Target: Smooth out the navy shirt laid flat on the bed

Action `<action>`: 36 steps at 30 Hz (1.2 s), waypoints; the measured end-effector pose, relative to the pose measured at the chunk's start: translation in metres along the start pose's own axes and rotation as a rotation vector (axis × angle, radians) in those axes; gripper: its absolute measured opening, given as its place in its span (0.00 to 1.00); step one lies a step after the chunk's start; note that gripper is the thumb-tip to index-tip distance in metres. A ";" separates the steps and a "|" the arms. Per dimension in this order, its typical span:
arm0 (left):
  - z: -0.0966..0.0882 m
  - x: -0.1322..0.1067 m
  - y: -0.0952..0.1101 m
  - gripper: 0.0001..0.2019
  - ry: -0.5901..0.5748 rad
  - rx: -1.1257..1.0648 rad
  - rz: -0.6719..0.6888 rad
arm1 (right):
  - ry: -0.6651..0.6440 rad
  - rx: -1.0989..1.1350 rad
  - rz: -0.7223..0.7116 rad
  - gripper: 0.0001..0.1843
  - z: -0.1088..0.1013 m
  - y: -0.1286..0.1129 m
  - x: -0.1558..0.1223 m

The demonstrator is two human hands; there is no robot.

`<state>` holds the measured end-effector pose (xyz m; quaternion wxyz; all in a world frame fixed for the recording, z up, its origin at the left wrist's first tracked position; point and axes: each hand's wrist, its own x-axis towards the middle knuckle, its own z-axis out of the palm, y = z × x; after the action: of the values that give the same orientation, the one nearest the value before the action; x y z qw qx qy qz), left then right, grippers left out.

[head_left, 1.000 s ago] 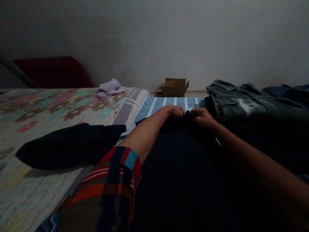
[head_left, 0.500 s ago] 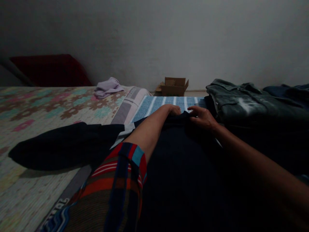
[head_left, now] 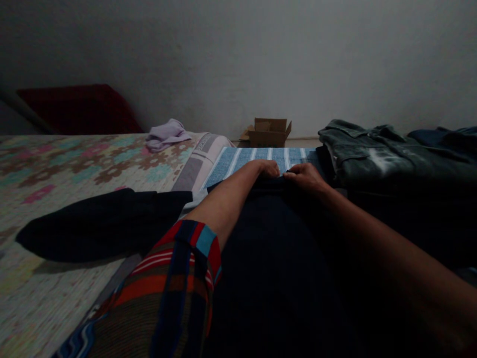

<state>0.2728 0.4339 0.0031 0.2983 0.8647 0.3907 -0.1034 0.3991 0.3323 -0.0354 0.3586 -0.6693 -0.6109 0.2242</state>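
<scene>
A dark navy garment [head_left: 276, 258] lies spread in front of me, one sleeve [head_left: 100, 223] stretched out to the left over the flowered bedspread. My left hand [head_left: 269, 169] and my right hand [head_left: 303, 176] sit side by side at the garment's far edge, both with fingers curled down onto the dark cloth. Beneath that edge shows a blue and white striped cloth [head_left: 257, 160]. My left arm wears a striped red, blue and orange sleeve.
A folded grey-green denim jacket [head_left: 387, 156] and darker blue clothes [head_left: 443, 136] lie at the right. A lilac cloth [head_left: 166, 135] rests on the bedspread [head_left: 55, 169]. An open cardboard box [head_left: 269, 133] stands by the wall. A dark red cushion [head_left: 74, 109] sits far left.
My right hand, opened half a second ago, has closed again on the garment's far edge beside my left hand. The left hand has hardly moved.
</scene>
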 end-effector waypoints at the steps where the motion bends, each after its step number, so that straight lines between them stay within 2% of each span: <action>1: -0.002 -0.004 0.001 0.05 0.008 0.017 0.001 | 0.015 0.004 -0.003 0.16 0.000 0.001 0.000; 3: -0.006 -0.012 0.001 0.04 0.022 0.066 0.004 | 0.033 0.022 -0.014 0.16 0.000 0.002 0.000; 7: -0.014 -0.030 -0.007 0.16 0.071 0.157 0.014 | 0.062 0.043 -0.021 0.16 0.001 0.006 0.001; 9: -0.013 -0.035 -0.015 0.22 0.135 0.233 0.043 | 0.073 0.054 -0.016 0.16 0.002 0.008 0.000; 12: -0.005 -0.037 -0.026 0.27 0.374 0.425 0.085 | 0.089 0.065 -0.022 0.18 0.005 0.009 -0.001; 14: 0.005 -0.036 -0.032 0.28 0.543 0.533 0.050 | 0.112 0.028 -0.033 0.18 0.007 0.010 0.000; 16: 0.016 -0.035 -0.037 0.28 0.625 0.594 -0.003 | 0.137 -0.048 -0.035 0.18 0.010 0.011 0.001; 21: 0.036 -0.036 -0.044 0.27 0.632 0.631 -0.017 | 0.165 -0.204 -0.013 0.16 0.016 0.013 0.006; 29: 0.029 -0.039 -0.051 0.29 0.677 0.614 -0.074 | 0.147 -0.270 -0.003 0.17 0.018 0.016 0.008; 33: 0.031 -0.042 -0.044 0.22 0.715 0.631 -0.062 | 0.141 -0.366 0.032 0.17 0.019 0.013 0.008; 36: 0.042 -0.057 -0.030 0.17 0.811 0.626 -0.024 | 0.127 -0.396 0.047 0.18 0.019 0.011 0.008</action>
<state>0.2142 0.3894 -0.0199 -0.1518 0.8786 0.4352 0.1249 0.3933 0.3443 -0.0550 0.2523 -0.7536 -0.6034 0.0655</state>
